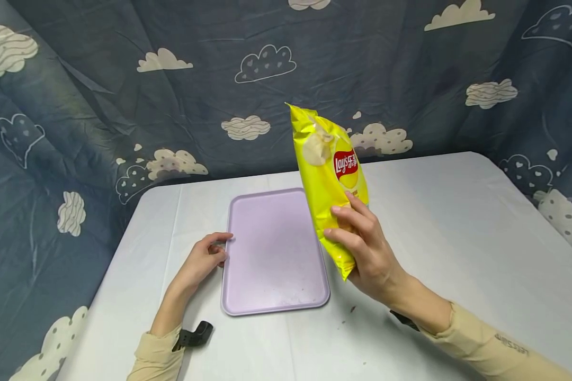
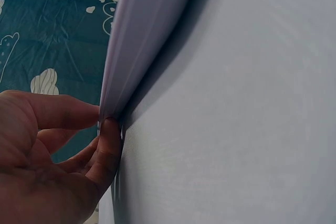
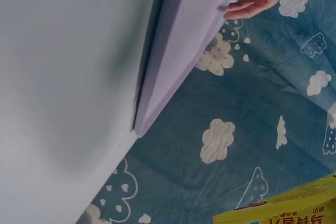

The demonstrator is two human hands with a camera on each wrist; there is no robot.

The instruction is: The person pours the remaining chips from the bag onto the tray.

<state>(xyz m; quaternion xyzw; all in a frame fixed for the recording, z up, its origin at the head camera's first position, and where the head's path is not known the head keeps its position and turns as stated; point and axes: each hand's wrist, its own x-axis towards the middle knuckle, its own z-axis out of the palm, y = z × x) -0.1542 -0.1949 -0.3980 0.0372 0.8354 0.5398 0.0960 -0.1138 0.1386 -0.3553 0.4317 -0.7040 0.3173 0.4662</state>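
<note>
My right hand (image 1: pixel 374 259) grips a yellow Lay's potato chip bag (image 1: pixel 318 182) by its lower part, fingers across the front. The bag is raised and tilted, its top leaning left, and overlaps the right side of a light purple tray (image 1: pixel 274 259) in the head view. Only a strip of the chip bag (image 3: pixel 283 205) shows at the bottom of the right wrist view. At the tray's left edge, my left hand (image 1: pixel 202 260) pinches the rim. Up close in the left wrist view, fingers (image 2: pixel 65 111) meet the tray's rim (image 2: pixel 131 51) from above and from the side.
The tray lies on a table with a white cloth (image 1: pixel 457 238). Small dark crumbs (image 1: pixel 352 308) are scattered near the tray's lower right corner. A dark blue curtain (image 1: pixel 209 32) with cloud prints hangs behind the table. A black strap device (image 1: pixel 195 336) sits on the left wrist.
</note>
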